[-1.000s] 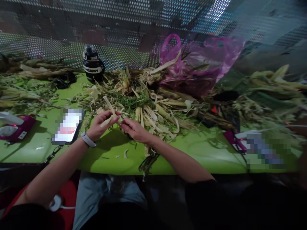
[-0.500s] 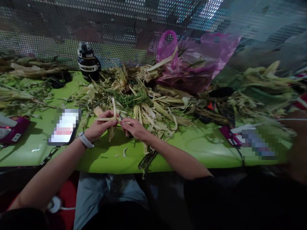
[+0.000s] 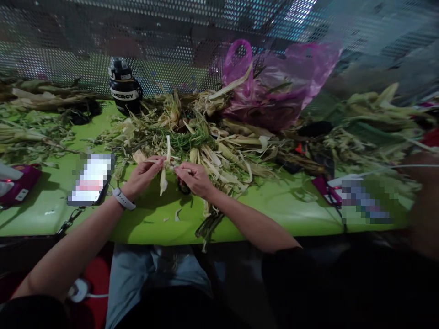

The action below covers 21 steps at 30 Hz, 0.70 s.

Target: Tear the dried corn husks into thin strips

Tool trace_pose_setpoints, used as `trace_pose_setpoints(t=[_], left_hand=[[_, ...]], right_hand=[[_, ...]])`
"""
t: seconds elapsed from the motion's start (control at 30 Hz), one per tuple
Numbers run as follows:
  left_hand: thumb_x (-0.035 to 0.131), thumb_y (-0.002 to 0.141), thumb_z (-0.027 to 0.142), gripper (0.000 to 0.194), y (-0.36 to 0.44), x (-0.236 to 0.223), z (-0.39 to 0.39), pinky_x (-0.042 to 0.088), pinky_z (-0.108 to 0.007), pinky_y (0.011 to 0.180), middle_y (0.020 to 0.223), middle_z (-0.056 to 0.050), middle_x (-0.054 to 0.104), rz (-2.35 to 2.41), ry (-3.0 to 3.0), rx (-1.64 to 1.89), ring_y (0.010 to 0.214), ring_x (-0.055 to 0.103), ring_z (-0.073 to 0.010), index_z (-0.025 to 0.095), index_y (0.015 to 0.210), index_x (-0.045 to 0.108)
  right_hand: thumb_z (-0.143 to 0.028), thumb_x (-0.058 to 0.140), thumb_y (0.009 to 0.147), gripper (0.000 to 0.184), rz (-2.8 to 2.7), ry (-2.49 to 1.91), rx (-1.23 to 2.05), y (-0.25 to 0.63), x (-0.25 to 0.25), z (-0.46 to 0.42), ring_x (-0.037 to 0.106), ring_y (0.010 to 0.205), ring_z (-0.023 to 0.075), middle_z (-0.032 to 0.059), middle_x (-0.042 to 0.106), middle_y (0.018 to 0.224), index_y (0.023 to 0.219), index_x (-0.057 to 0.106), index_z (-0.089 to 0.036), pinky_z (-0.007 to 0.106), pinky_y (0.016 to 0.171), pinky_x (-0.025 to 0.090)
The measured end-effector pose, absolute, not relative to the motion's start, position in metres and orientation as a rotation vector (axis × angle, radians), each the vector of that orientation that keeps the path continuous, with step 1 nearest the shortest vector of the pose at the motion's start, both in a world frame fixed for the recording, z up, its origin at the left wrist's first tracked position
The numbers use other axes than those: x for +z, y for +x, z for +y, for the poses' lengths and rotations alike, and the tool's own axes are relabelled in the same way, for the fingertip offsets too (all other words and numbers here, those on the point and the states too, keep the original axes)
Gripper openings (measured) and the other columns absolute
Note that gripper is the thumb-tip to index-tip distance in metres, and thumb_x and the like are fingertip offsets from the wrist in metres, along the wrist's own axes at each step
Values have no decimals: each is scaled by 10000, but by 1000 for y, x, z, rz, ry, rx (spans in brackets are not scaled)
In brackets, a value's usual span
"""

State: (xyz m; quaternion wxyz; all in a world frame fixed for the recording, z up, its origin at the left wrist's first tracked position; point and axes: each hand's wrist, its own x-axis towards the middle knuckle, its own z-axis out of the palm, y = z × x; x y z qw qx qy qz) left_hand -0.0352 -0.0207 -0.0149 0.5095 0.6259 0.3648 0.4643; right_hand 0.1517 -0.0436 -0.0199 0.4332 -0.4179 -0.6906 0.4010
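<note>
Between my two hands is a piece of pale dried corn husk (image 3: 162,183), folded into crossing strips. My left hand (image 3: 144,177) pinches it at the crossing, with one end standing up and a wider end hanging down. My right hand (image 3: 196,180) is closed close beside it, its fingertips around a thin pale strip (image 3: 187,170). Below those fingers a dark loop (image 3: 184,187) shows, perhaps a tool handle; the rest is hidden by the hand. Behind both hands lies a heap of husks and green stems (image 3: 219,157).
A black bottle (image 3: 125,91) stands behind the heap, beside a pink plastic bag (image 3: 267,100). Left of my arm lies a phone (image 3: 91,178) on the green tabletop (image 3: 137,230). Purple devices (image 3: 24,185) sit at both sides. Another person's dark sleeve is at the right.
My hands have drawn slightly apart, the right one turning and moving right. The husk now hangs more upright between them, and the dark loop shows more.
</note>
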Motion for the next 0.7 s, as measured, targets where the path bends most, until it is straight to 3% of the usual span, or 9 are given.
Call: trace_pose_setpoints(t=[0.1, 0.27, 0.47, 0.57, 0.7], left_hand=[[641, 807, 472, 316, -36, -13, -21, 490, -286, 732, 935, -69, 662, 1002, 1645, 1237, 842, 592, -171, 174, 901, 687], [671, 802, 387, 224, -35, -11, -28, 427, -234, 567, 638, -2, 594, 993, 1617, 1194, 584, 525, -110, 165, 789, 646], [662, 802, 389, 222, -29, -16, -30, 478, -270, 666, 720, -30, 654, 867, 1353, 1121, 685, 603, -144, 167, 791, 661], [645, 810, 420, 253, -28, -17, -29, 450, -252, 644, 678, -13, 618, 905, 1445, 1075, 644, 558, -123, 170, 777, 656], [627, 821, 436, 274, -28, -19, -28, 383, -236, 559, 619, 8, 545, 942, 1588, 1035, 581, 485, -106, 174, 744, 643]], right_hand=[[-472, 486, 887, 357, -1677, -1041, 950, 151, -21, -44, 469, 526, 98, -29, 492, 578, 672, 518, -189, 239, 551, 380], [-452, 493, 884, 317, -1620, -1053, 805, 151, -19, -44, 480, 597, 107, -16, 507, 635, 714, 525, -187, 246, 614, 404], [-451, 632, 796, 318, -1711, -1056, 782, 151, -19, -38, 570, 944, 178, 74, 589, 1037, 985, 571, -202, 318, 853, 463], [-425, 602, 822, 265, -1815, -1063, 701, 153, -19, -36, 552, 1040, 215, 87, 608, 1057, 984, 592, -214, 382, 964, 421], [-392, 589, 831, 242, -1872, -1075, 754, 154, -18, -36, 583, 967, 215, 77, 630, 998, 995, 602, -214, 380, 918, 448]])
